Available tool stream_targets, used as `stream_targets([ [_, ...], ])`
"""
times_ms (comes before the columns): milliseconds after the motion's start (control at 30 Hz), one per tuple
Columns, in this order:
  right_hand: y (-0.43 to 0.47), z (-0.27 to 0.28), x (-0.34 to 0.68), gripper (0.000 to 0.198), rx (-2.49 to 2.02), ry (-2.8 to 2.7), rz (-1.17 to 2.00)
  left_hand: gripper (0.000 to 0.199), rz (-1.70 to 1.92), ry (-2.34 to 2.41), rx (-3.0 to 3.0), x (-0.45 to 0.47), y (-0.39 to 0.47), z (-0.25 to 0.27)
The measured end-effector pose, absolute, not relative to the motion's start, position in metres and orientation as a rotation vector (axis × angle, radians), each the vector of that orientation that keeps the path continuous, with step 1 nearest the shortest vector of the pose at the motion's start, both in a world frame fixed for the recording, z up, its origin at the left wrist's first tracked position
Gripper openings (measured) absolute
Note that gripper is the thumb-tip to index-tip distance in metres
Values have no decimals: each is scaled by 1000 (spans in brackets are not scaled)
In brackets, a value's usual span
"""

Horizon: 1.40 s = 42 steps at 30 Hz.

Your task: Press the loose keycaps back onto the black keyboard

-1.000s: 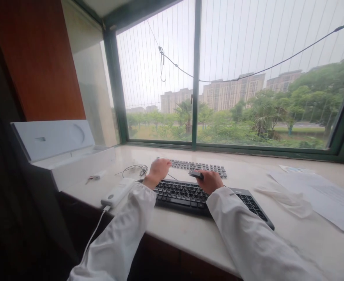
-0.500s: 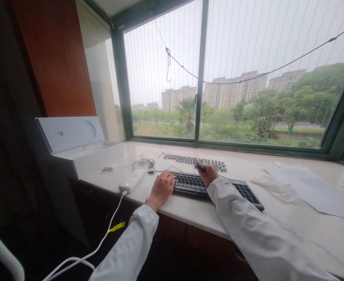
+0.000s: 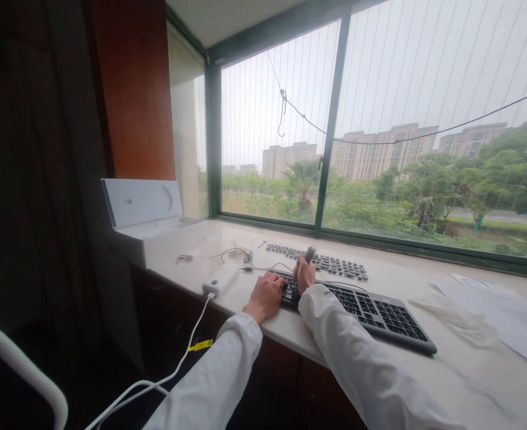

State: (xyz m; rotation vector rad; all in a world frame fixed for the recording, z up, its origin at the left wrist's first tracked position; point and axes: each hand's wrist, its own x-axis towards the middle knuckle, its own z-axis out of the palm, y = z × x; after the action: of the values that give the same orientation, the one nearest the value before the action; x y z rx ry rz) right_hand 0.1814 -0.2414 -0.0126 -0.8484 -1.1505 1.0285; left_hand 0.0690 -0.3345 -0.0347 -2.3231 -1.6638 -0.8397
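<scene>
A black keyboard point(image 3: 395, 321) lies aslant near the counter's front edge, its key tops off over much of its face. My left hand point(image 3: 267, 295) is closed on the left end of it, fingers bent over the edge and keys. Just beside it, my right hand point(image 3: 305, 273) is wrapped round a small dark brush point(image 3: 310, 254), held upright with its rough grey end pointing up. The fist hovers over or touches the keyboard's left part; I cannot tell which. Behind, loose keycaps point(image 3: 342, 267) lie in rows on the white counter point(image 3: 285, 337).
A white power strip point(image 3: 221, 279) with a white cable stands left of my left hand. Behind it lies a thin black cable point(image 3: 247, 257). An open white box point(image 3: 174, 239) is at the far left, papers point(image 3: 499, 316) and a crumpled plastic bag point(image 3: 454, 319) at the right.
My right hand has moved left along the keyboard, close to my left hand, and turned the brush from lying forward to upright. The view has swung left; the left hand remains on the keyboard.
</scene>
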Motion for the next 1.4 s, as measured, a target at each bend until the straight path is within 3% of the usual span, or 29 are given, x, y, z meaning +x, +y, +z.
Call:
stream_targets([
  [300, -240, -16, 183, 42, -819, -1040, 1263, 26, -845, -1693, -2306, 71, -337, -32],
  [933, -233, -17, 163, 38, -929, -1013, 1284, 26, -774, -1723, -2321, 70, -336, -30],
  [1400, -244, -26, 161, 43, -777, -1245, 996, 26, -930, -1735, -2322, 63, -327, -38],
])
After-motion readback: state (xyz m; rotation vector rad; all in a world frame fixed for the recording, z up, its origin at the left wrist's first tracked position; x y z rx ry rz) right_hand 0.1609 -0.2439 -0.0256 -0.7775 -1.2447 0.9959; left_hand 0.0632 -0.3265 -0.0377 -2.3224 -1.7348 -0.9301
